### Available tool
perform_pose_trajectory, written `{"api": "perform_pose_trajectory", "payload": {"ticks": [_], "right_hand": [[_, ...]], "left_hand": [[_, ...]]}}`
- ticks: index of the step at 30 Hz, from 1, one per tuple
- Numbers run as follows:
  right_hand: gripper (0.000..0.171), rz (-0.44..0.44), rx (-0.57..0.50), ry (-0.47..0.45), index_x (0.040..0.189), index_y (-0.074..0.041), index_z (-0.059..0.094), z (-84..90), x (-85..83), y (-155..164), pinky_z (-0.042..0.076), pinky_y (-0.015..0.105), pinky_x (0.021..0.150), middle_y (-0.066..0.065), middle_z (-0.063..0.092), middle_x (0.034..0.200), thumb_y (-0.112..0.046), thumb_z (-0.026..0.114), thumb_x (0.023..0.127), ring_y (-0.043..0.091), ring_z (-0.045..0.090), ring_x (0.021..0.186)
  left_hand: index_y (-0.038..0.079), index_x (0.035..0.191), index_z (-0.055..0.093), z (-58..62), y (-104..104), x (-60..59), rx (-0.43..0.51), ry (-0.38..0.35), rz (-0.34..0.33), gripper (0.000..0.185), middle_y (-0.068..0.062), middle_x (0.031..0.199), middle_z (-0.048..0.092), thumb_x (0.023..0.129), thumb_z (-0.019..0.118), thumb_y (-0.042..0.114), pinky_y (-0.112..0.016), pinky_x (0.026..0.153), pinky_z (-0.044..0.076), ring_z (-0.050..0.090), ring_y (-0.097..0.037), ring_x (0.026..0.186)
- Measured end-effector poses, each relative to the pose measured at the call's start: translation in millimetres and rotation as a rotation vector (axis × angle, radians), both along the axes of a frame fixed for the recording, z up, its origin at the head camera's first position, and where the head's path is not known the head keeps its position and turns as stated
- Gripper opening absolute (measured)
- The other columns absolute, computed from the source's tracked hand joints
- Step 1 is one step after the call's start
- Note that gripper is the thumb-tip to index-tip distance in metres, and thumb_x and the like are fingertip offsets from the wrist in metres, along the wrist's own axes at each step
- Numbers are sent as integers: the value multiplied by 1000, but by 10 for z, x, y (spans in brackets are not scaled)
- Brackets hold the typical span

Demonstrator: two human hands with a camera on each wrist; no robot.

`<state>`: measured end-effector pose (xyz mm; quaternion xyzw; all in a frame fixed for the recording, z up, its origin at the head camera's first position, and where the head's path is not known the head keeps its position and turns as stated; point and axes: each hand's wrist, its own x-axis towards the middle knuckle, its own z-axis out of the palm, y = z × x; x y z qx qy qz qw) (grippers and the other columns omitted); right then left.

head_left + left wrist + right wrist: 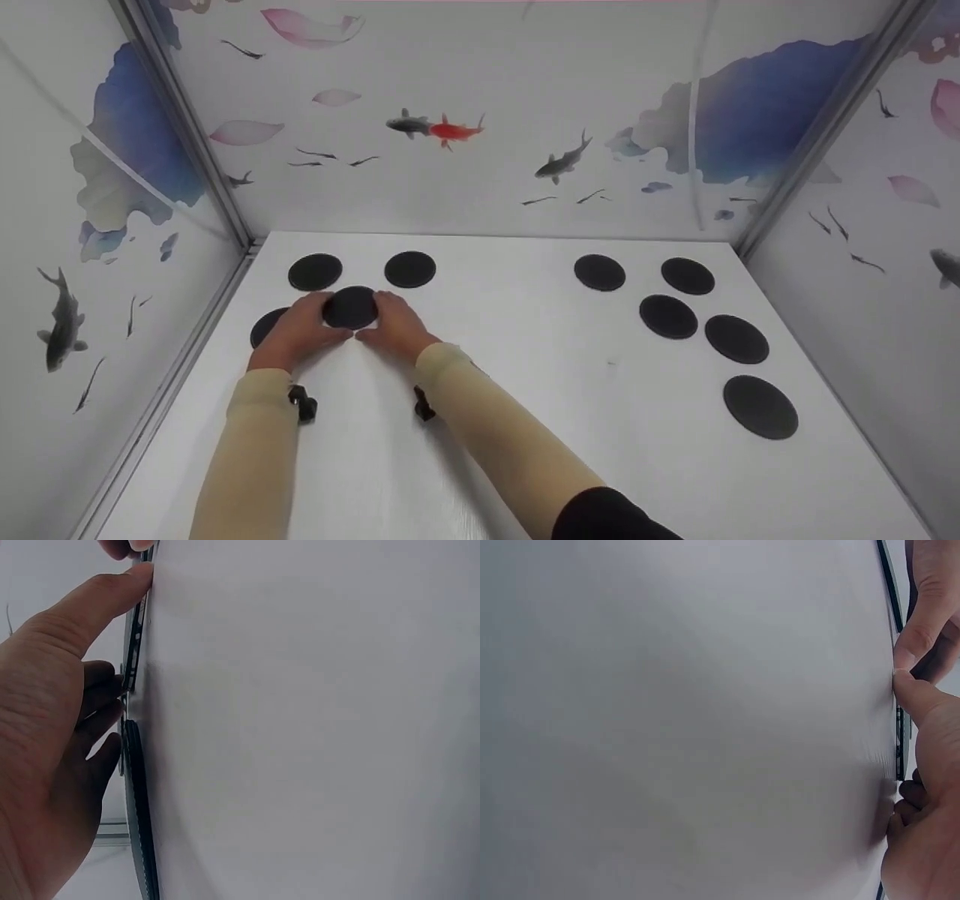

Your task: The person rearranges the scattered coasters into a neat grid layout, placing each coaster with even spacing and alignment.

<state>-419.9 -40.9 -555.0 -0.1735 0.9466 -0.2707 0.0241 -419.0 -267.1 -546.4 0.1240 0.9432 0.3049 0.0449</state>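
Observation:
A flat round black disc (350, 307) lies between both hands at the left rear of the white table. My left hand (300, 330) holds its left side, the fingers along the rim and the thumb at the near edge. On the opposite side, my right hand (399, 328) grips the rim in the same way, and the two thumb tips nearly meet in front. The left wrist view shows the left thumb (105, 604) against the disc's thin edge, low over the tabletop. Another black disc (265, 327) is partly hidden behind the left hand.
Two more discs, one at the far left (315, 271) and one right of it (410, 269), lie behind the hands. Several similar discs (667, 316) are spread along the right side. Printed panels (480, 187) wall the white table (525, 450) at the back and sides.

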Motion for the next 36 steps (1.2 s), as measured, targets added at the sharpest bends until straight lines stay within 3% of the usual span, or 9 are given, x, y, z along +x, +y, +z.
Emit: {"api": "perform_pose_trajectory", "payload": {"ticks": [12,17,23,29,36], "right_hand": [[75,-16,-5,60,161,-6,54,-76,-22,-28,36,30,127,11,60,159,-38,85,101,23,52,152],[64,-31,-59,64,154,-6,62,-100,-8,-28,42,31,123,10,66,150,-33,86,100,23,59,144],[58,-50,-121,56,147,-8,67,-91,-11,-10,47,30,118,7,71,141,-28,89,97,20,64,135],[64,-54,-130,46,152,-9,64,-47,-37,16,42,30,122,7,68,148,-30,90,96,21,61,142],[70,-46,-184,3,157,-10,60,70,-13,85,37,31,127,5,63,157,-33,89,98,20,53,150]], "left_hand": [[4,164,47,-32,2,-16,-2,-31,18,84,-23,165,50,97,87,37,-62,128,33,44,-44,155],[6,162,51,-57,4,-18,2,-43,27,81,-20,163,54,97,88,36,-63,127,36,48,-42,153],[6,156,58,-34,28,-7,13,-8,21,74,-19,155,61,94,90,33,-62,123,40,55,-41,146],[2,157,57,13,26,-31,6,16,10,78,-23,157,59,94,91,34,-63,124,39,53,-44,148],[1,162,50,80,23,-63,14,-5,26,91,-24,165,51,92,92,41,-63,127,34,44,-45,155]]}}
